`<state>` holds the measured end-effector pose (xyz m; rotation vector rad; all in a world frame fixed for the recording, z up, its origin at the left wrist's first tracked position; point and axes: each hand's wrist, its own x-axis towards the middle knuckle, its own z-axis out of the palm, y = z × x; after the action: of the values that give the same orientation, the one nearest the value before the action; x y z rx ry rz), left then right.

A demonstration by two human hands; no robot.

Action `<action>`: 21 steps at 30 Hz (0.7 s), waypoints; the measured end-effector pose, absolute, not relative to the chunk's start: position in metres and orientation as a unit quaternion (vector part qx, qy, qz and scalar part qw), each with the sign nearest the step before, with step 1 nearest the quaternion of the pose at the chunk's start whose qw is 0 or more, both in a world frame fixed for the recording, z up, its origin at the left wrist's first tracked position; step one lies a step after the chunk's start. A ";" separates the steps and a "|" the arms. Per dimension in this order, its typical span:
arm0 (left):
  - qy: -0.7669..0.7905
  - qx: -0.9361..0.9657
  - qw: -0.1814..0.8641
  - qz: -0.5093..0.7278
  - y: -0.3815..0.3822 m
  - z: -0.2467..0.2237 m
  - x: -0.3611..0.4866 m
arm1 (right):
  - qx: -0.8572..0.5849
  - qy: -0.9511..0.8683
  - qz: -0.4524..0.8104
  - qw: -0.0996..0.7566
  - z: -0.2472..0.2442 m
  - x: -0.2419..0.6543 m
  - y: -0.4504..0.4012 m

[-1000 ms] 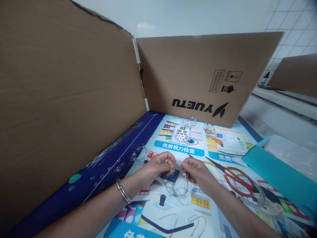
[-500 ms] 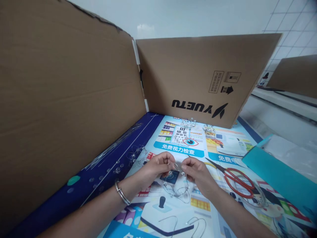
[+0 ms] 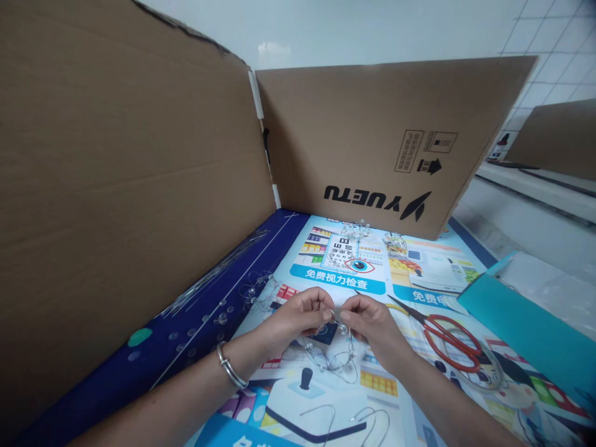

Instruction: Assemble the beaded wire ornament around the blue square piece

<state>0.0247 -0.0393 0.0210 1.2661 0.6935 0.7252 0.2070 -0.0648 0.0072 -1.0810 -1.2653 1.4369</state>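
Note:
My left hand (image 3: 298,314) and my right hand (image 3: 370,324) meet above the printed mat, and the fingertips of both pinch a thin beaded wire (image 3: 330,362). Clear beads sit along the wire, and its looped length hangs below my hands. Behind them lies a small heap of beaded wire (image 3: 356,231), with another (image 3: 395,244) to its right. Left of my left hand, a tangled beaded wire loop (image 3: 258,292) rests on the dark blue strip. A metal bangle (image 3: 230,366) circles my left wrist.
Red-handled scissors (image 3: 449,341) lie to my right. Bent bare wires (image 3: 344,419) lie near me. Straight wires (image 3: 214,285) and loose clear beads (image 3: 223,318) lie on the blue strip. Cardboard panels (image 3: 139,186) stand left and ahead; a teal folder (image 3: 526,326) lies right.
My hands stay close to where they were, with small shifts of the wire between my fingers. The hanging loop has changed shape slightly, and the whole view has moved a little.

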 end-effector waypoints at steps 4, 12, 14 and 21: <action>0.302 0.562 0.693 0.335 -0.040 0.021 0.025 | -0.444 -0.507 0.585 0.451 0.008 0.207 -0.065; 0.299 0.556 0.692 0.349 -0.041 0.020 0.026 | -0.440 -0.514 0.584 0.448 0.007 0.207 -0.065; 0.297 0.557 0.692 0.350 -0.041 0.019 0.026 | -0.440 -0.515 0.583 0.449 0.007 0.208 -0.065; 0.303 0.561 0.684 0.353 -0.042 0.021 0.027 | -0.444 -0.508 0.568 0.471 0.009 0.206 -0.066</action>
<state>0.0267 -0.0417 0.0206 1.2575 0.6801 0.7909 0.2058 -0.0660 0.0091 -1.0880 -1.2443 1.3914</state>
